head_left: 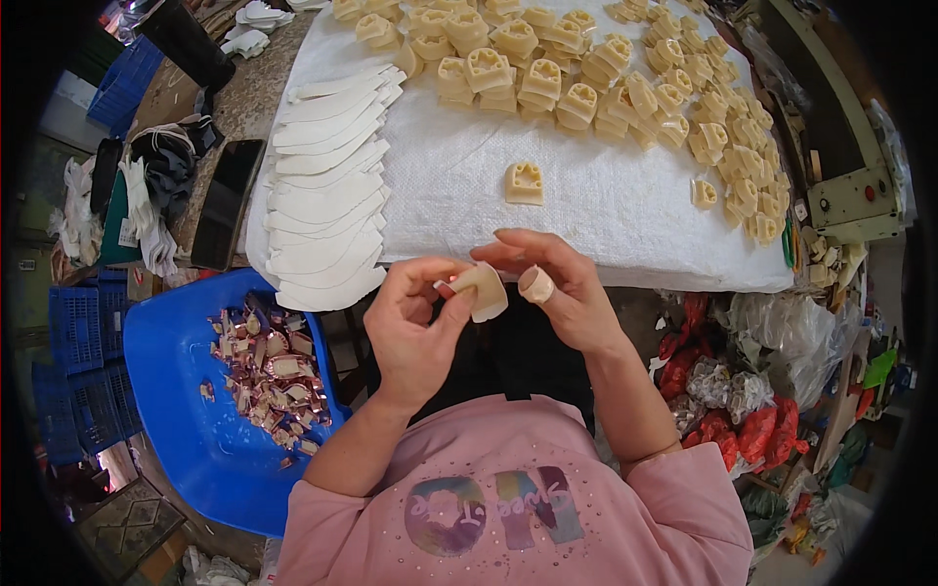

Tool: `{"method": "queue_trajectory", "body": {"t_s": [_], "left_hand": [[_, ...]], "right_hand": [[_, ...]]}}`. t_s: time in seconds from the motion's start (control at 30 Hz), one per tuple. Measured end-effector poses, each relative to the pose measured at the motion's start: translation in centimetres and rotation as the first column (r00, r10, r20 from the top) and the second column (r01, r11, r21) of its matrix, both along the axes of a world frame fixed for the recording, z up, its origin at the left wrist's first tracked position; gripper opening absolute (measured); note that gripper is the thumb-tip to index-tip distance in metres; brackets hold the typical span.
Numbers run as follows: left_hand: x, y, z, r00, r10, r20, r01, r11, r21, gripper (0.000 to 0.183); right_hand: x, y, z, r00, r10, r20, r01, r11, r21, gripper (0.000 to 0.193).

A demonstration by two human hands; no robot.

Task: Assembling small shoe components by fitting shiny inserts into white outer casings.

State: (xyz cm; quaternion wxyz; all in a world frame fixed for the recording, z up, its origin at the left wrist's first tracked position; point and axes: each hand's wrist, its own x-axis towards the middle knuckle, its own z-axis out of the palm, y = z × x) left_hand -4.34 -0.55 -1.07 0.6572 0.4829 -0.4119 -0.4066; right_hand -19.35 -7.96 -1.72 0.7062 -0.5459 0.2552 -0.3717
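Near the front edge of the covered table, my left hand [415, 317] pinches a small curved cream piece [486, 292] with a bit of dark red at its left side. My right hand [570, 291] is just right of it, fingers apart and bent toward the piece, with nothing visible in them. A beige wrap covers its thumb tip. A single cream moulded piece [525, 184] with a hollowed top lies on the white cloth beyond my hands. To the left, white flat curved pieces [327, 215] are fanned out in an overlapping row.
Many cream moulded pieces [576, 104] are heaped across the table's far and right sides. A blue tub [186, 459] at my left holds shiny maroon-and-cream pieces [278, 366]. A dark phone [227, 205] lies beyond it. Red and clear plastic bags [757, 430] crowd the right side.
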Motion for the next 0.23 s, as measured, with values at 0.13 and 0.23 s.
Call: {"method": "queue_trajectory", "body": {"t_s": [0.13, 0.23], "left_hand": [[-0.33, -0.34, -0.40, 0.991, -0.048, -0.122, 0.049, 0.999, 0.012, 0.016], [-0.57, -0.44, -0.60, 0.996, -0.042, -0.073, 0.043, 0.999, 0.017, 0.017]], "right_hand": [[0.15, -0.12, -0.69, 0.997, -0.005, -0.079, -0.017, 0.961, -0.276, 0.024], [0.30, 0.12, -0.87, 0.978, -0.140, -0.155, 0.061, 0.902, -0.428, 0.026]]}}
